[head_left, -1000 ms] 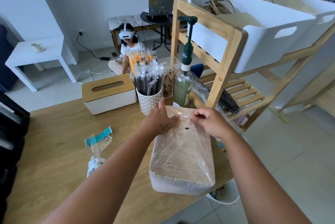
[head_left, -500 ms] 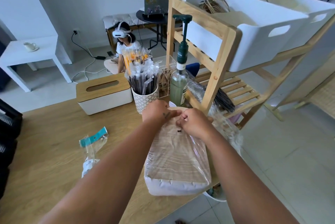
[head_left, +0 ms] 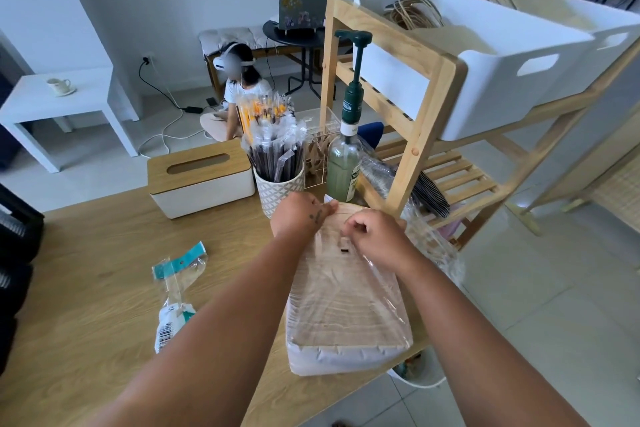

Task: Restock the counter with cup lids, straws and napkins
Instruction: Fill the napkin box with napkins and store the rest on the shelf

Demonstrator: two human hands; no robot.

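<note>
Napkin pack [head_left: 346, 309] in clear wrap lies lower centre of frame, on wooden counter [head_left: 86, 253] near its right edge. Left hand [head_left: 304, 215] grips pack's far end, fingers curled over wrap. Right hand [head_left: 375, 239] just beside it, curled fingertips pinching wrap. Straw cup [head_left: 278, 186] just above hands; tissue box [head_left: 201, 181] centre left.

Just beyond the spot where the left hand [head_left: 301, 215] and right hand [head_left: 374, 236] pinch the wrap of the napkin pack [head_left: 346, 309], the pump bottle [head_left: 344, 163] wears a green collar [head_left: 351, 107] with white capitals, partly turned away; what shows reads roughly "SSEIRE". Its lower label [head_left: 355, 178] has lettering too small to read. Right under the grip sits a small black mark [head_left: 344, 250] on the pack, with no letters legible. Left of the grip and nearer, the plastic bag [head_left: 173, 302] bears a barcode [head_left: 164, 335], its digits unreadable.
</note>
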